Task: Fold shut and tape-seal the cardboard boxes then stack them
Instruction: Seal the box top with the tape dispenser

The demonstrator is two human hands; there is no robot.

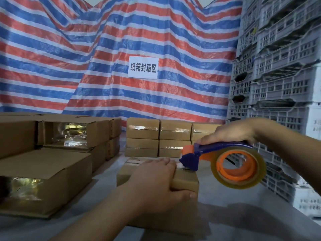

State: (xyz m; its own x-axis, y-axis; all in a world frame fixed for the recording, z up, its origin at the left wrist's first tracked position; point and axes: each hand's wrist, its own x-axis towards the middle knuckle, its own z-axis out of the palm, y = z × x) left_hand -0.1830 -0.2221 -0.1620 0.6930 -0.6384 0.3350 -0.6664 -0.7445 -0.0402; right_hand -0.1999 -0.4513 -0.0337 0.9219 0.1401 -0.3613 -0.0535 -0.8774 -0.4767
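Nearest the viewer, at the near middle of the tabletop [243,221], stands the cardboard box [184,184] under work, flaps folded down, its long axis running from the near edge away toward the far edge. The left hand [154,181] lies on top of it, palm down, fingers stretched flat along the lid and thumb hooked over the right side wall, pressing the flaps shut rather than clasping anything. Just beyond and to the right of those fingertips, the right hand [232,133] is wrapped round the blue handle of the tape dispenser [224,160], grasping it from above; the dispenser's nose touches the box top near its far right part, the clear tape roll on its orange hub hanging off the right side. Judgement: the governing relation is that the dispenser sits at the far end of the seam, so the pull would run along the long axis toward the near edge, and the left hand lies in that path. The box is plain brown, with a small label at its far end; whether tape is already laid cannot be told. Farther off, unsealed boxes [52,178] lie at the left edge, and sealed boxes [142,136] are stacked along the far edge.
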